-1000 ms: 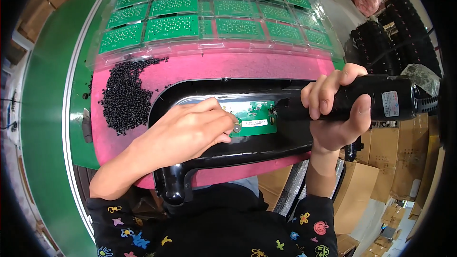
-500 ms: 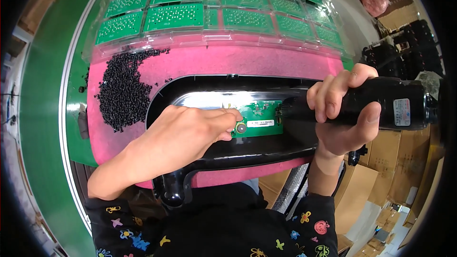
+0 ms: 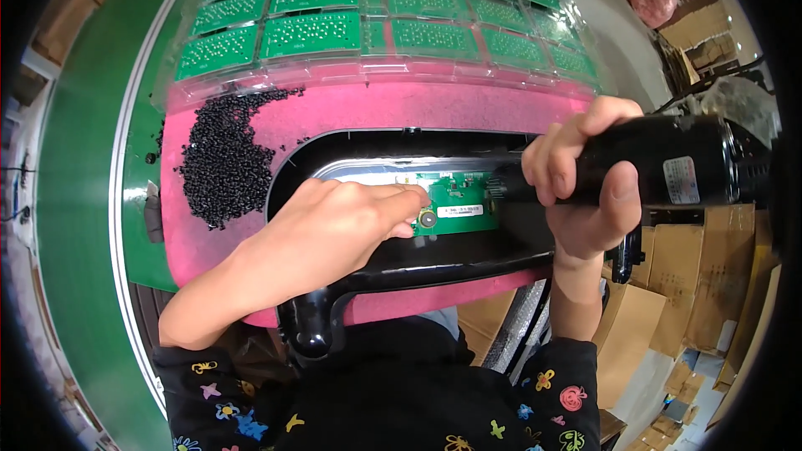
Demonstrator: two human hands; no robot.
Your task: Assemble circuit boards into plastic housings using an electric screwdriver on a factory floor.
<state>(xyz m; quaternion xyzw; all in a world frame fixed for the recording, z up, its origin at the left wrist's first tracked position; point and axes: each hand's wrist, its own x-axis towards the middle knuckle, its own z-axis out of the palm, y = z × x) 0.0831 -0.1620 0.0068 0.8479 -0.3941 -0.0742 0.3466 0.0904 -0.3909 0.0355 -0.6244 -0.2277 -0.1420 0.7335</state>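
Note:
A green circuit board with a white label strip lies inside a long black plastic housing. My left hand is closed at the board's left end, its thumb and fingertips pinched together on it beside a round component. My right hand wraps around a black electric screwdriver, held tilted with its front end toward the board's right edge. The exact spot of its tip cannot be made out.
A heap of small black screws lies left of the housing on the pink mat. Clear plastic trays with rows of green circuit boards stand at the back. Cardboard boxes are stacked at the right.
The screwdriver and my right hand have shifted slightly up and left relative to the board. My left hand keeps its place at the board's left end. The whole view has moved a little.

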